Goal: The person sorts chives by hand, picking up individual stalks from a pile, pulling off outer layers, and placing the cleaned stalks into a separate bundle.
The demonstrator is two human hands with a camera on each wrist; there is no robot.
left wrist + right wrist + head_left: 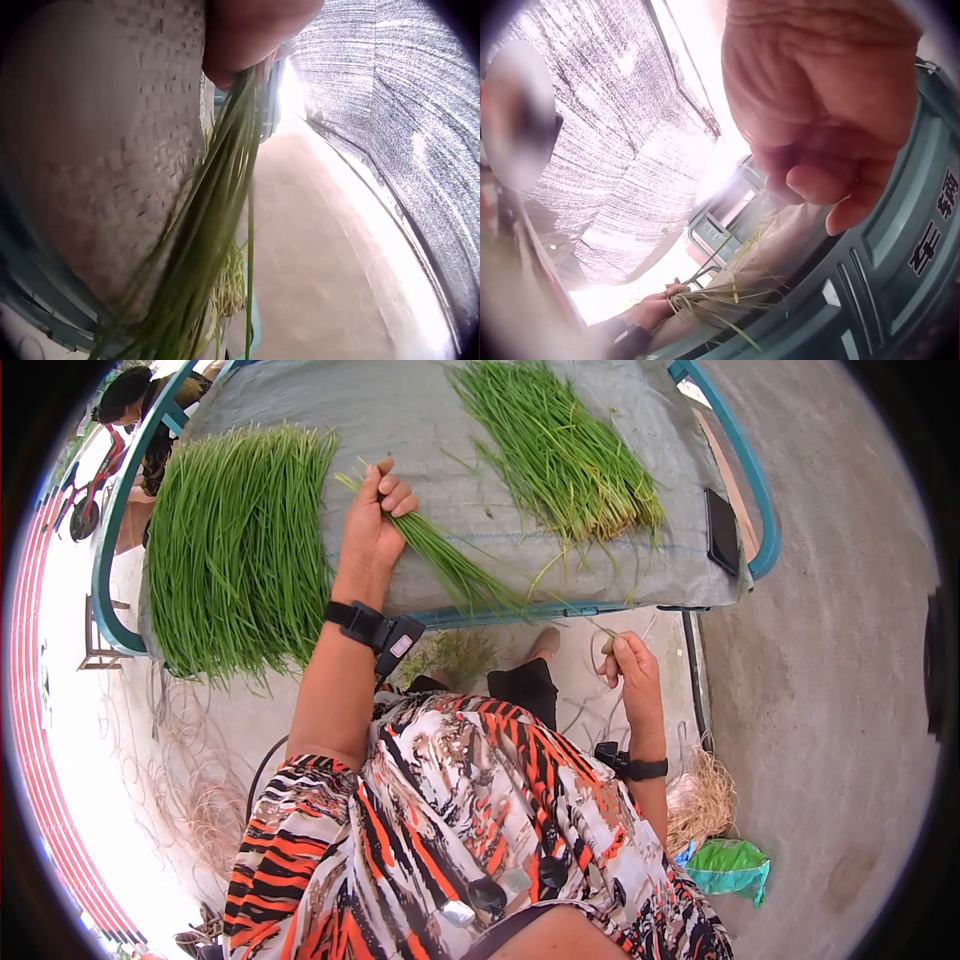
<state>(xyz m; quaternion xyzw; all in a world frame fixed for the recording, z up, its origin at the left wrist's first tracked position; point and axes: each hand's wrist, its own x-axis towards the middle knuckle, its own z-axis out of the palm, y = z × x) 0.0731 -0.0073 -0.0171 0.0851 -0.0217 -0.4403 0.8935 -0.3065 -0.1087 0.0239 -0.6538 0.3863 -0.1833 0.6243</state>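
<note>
My left hand (375, 525) grips a bunch of long green chives (445, 560) above the sheet-covered cart bed, their loose ends trailing toward the lower right. The left wrist view shows the same chives (217, 195) fanning down from the fingers. Near the cart's front edge, my right hand (635, 670) has curled fingers, and a thin stray blade (603, 628) runs to its fingertips. In the right wrist view this hand (825, 127) hides whatever lies inside its fingers. A large, neatly aligned pile of chives (240, 540) lies left of the left hand.
A looser heap of chives (565, 455) with yellowed ends lies at the back right. A dark phone (722, 532) rests by the blue-green cart rail (768, 540). Below are trimmings (455, 655), a straw-like bundle (705, 800) and a green bag (728, 868). Another person (125, 400) is at the far left.
</note>
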